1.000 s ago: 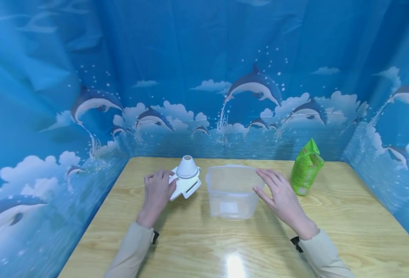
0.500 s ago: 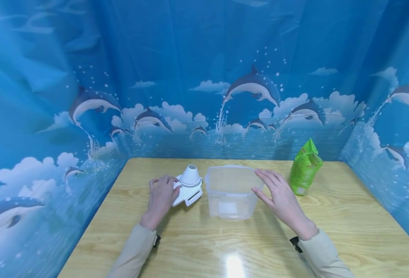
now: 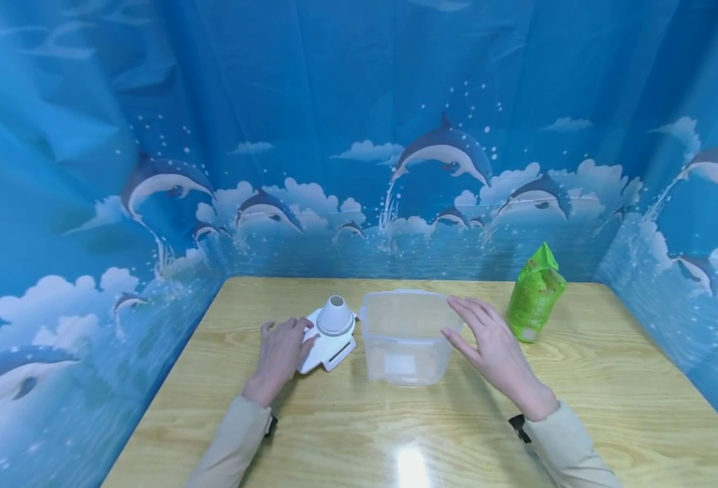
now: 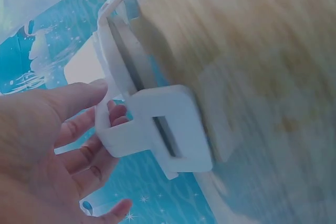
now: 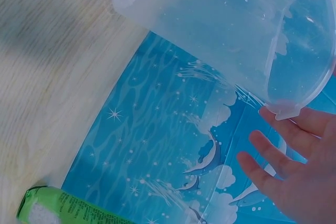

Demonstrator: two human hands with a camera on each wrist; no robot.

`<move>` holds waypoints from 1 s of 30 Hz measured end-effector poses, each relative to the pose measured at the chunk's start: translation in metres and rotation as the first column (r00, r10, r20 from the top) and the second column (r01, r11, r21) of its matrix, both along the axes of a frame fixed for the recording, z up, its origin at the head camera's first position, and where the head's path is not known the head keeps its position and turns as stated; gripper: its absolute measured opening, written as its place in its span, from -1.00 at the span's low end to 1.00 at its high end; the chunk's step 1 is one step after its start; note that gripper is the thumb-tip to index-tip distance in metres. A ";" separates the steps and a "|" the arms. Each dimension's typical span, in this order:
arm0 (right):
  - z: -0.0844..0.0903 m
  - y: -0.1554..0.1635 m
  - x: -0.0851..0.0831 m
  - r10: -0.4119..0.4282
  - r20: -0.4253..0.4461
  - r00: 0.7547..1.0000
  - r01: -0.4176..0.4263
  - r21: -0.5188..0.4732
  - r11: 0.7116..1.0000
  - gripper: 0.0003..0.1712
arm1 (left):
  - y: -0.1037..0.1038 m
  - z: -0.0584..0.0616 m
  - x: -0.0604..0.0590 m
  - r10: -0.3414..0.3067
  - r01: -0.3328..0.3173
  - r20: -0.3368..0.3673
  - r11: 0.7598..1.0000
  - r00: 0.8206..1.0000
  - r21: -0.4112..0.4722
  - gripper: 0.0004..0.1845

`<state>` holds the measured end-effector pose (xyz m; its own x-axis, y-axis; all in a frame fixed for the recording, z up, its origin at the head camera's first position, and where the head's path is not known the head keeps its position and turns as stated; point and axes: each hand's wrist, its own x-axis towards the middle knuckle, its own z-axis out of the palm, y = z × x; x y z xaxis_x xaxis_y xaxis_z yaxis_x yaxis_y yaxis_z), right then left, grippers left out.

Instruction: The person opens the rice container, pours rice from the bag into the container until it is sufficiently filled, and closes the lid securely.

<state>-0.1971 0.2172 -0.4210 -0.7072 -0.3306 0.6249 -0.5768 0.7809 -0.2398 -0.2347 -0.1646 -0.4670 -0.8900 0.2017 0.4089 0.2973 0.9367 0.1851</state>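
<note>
My left hand (image 3: 281,354) pinches the left edge of a white lid (image 3: 318,354) that has slotted side flaps and a cone-shaped spout (image 3: 335,316) pointing up. In the left wrist view the thumb lies on one face of the lid (image 4: 190,129), with fingers behind it. The lid is held close over the table, left of a clear plastic container (image 3: 404,362). That container stands open at the top. Relaxed fingers of my right hand (image 3: 497,354) rest at its right rim; in the right wrist view, a fingertip meets the small tab of the container (image 5: 220,40).
A green bag (image 3: 535,305) with a folded top stands at the back right, beyond the right hand. The wooden table (image 3: 346,434) ends at the back against a blue curtain (image 3: 346,135) with dolphins, which also encloses both sides.
My left hand has brought the lid slightly to the right and nearer to me, lower towards the table. The right hand and the container have stayed in place.
</note>
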 end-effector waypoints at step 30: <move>0.000 0.000 0.000 -0.006 0.006 1.000 0.006 0.010 1.000 -0.36 | 0.081 0.058 0.012 -0.304 0.291 0.100 0.948 0.947 0.128 -0.07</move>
